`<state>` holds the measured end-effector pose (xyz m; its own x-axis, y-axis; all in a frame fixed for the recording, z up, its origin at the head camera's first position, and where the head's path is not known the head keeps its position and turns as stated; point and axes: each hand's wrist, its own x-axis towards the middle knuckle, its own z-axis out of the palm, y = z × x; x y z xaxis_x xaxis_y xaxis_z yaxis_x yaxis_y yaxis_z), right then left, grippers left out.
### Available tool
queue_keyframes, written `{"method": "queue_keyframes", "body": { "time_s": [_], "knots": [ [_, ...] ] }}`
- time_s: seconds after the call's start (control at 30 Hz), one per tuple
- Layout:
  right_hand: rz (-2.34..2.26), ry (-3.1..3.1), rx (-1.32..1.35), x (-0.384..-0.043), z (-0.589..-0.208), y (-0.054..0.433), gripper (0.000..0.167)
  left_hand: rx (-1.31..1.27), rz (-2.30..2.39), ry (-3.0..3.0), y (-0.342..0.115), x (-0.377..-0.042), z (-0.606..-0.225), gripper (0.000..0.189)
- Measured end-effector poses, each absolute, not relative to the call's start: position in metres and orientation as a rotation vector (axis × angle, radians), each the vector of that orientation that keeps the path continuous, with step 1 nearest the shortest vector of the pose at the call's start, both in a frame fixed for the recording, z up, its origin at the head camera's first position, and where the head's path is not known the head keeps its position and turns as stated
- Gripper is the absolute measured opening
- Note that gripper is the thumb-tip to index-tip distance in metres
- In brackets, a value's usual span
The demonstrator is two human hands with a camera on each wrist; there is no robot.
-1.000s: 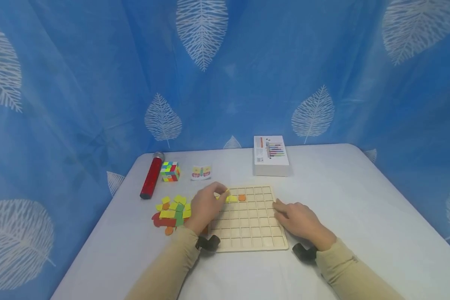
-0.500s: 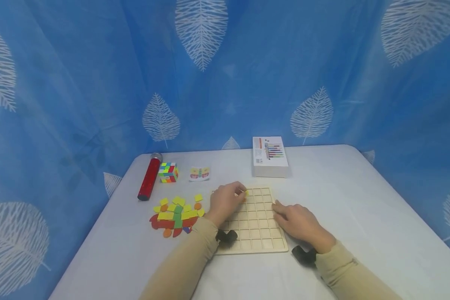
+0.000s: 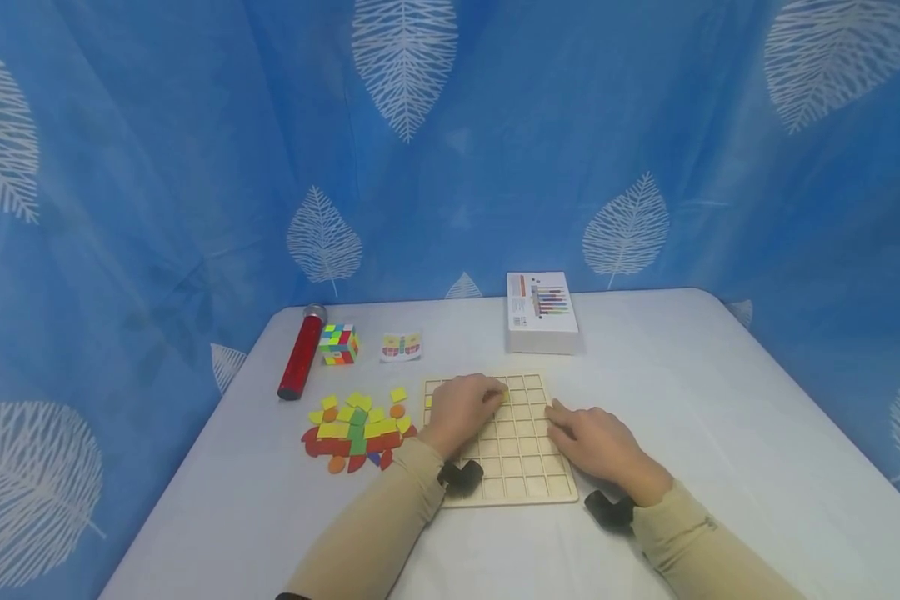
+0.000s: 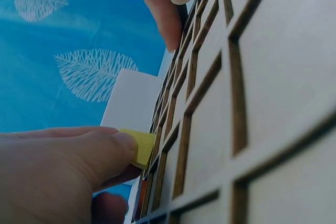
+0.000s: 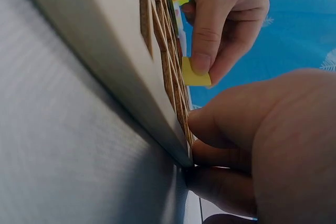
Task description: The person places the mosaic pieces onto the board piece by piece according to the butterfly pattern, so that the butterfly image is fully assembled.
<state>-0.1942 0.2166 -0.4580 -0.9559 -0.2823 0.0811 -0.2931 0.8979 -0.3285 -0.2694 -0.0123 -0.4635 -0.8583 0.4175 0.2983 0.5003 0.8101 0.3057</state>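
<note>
My left hand (image 3: 467, 410) is over the upper part of a wooden grid board (image 3: 512, 467), pinching a yellow square tile (image 4: 144, 149) between thumb and fingers. In the left wrist view the tile's edge meets the grid ridges. A second yellow tile (image 3: 429, 402) shows in a cell left of that hand, which covers the cells between. At the board's right edge, my right hand (image 3: 592, 437) holds the rim, thumb and fingers around it in the right wrist view. Left of the board lies a spread of yellow, red, green and orange pieces (image 3: 333, 431).
Behind the loose pieces are a red cylinder (image 3: 300, 354) with a silver end, a puzzle cube (image 3: 339, 345) and a small card with a butterfly picture (image 3: 401, 347). A white box (image 3: 543, 312) stands at the back. Blue leaf-print curtain (image 3: 495, 167) encloses the white table (image 3: 682, 375).
My left hand has moved right across the board's upper rows with the yellow tile, uncovering more loose pieces at the left. The right hand has stayed at the board's edge.
</note>
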Motion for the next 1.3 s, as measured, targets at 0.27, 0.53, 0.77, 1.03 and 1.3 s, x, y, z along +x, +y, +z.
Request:
{"method": "queue_keyframes", "body": {
  "time_s": [0.27, 0.53, 0.77, 1.03, 1.3],
  "knots": [
    [0.534, -3.017, 0.465, -0.194, -0.458, 0.217, 0.040, -0.763, -0.446, -2.790, -0.012, -0.270, -0.464, 0.020],
    [0.530, -3.038, 0.453, -0.194, -0.456, 0.216, 0.041, -0.865, -0.283, -2.777, -0.011, -0.269, -0.464, 0.016],
    [0.524, -3.043, 0.463, -0.194, -0.455, 0.216, 0.042, -0.957, -0.233, -2.719, -0.011, -0.267, -0.465, 0.019],
    [0.528, -3.017, 0.487, -0.195, -0.457, 0.219, 0.042, -0.937, -0.230, -2.743, -0.011, -0.263, -0.461, 0.025],
    [0.553, -3.001, 0.496, -0.194, -0.459, 0.220, 0.042, -0.624, -0.497, -2.766, -0.016, -0.261, -0.455, 0.030]
  ]
}}
